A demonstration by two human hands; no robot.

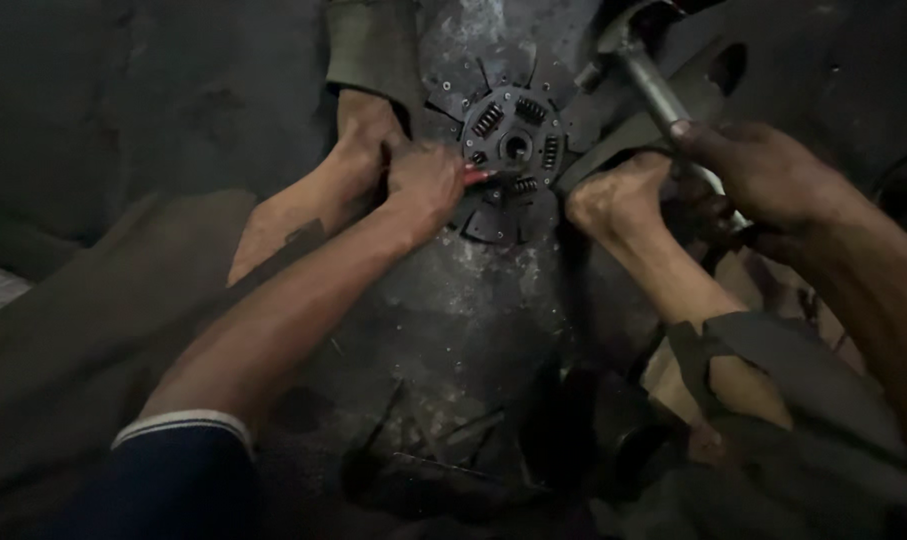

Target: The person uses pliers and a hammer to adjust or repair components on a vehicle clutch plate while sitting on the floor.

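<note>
**Clutch disc pinned under 2 feet, hammer raised**

While my left hand (425,182) presses down at the disc's left edge, its fingers are clenched around a thin red-tipped tool (476,176) whose end touches the clutch disc (514,150) near the hub. That disc, a dark round plate with 4 coil springs around a centre hole, lies flat on a grimy metal floor plate (453,300) in the upper middle of my view. My right hand (763,175) is wrapped tight around the handle of a hammer (638,75); the metal shaft slants up and left, and its head hangs just above the disc's upper right rim, though I cannot tell whether it touches. A bare left foot (358,150) rests against the disc's left side, just behind my left hand, and a bare right foot (618,195) bears on its right edge. Loose dark scraps (443,440) lie on the plate nearer to me.
</note>
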